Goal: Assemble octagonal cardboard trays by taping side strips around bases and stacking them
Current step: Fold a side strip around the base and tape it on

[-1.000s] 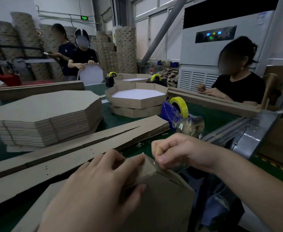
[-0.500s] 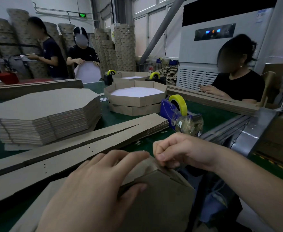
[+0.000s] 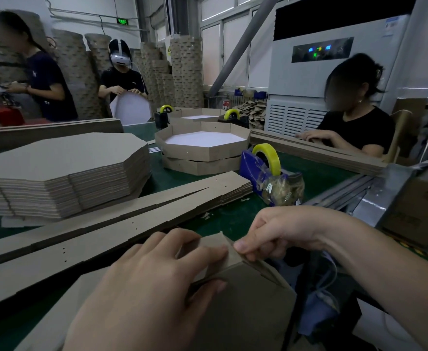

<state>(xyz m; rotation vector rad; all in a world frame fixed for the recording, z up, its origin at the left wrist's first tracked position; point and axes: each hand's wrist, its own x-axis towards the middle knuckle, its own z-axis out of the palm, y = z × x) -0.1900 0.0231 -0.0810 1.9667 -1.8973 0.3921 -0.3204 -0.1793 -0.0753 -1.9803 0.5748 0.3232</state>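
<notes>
Cardboard tray (image 3: 245,315), part-built, is held tilted at the near edge of the green tabletop (image 3: 233,216), one brown face toward me. I see the left hand (image 3: 152,295) clamping its upper corner, fingers laid over the side strip (image 3: 211,240) and thumb on the near face, while the right hand (image 3: 283,231) pinches the same strip's edge between thumb and curled fingers. Behind lie loose strips (image 3: 132,224), a stack of octagonal bases (image 3: 63,173), stacked finished trays (image 3: 202,150) and a tape dispenser (image 3: 266,171).
</notes>
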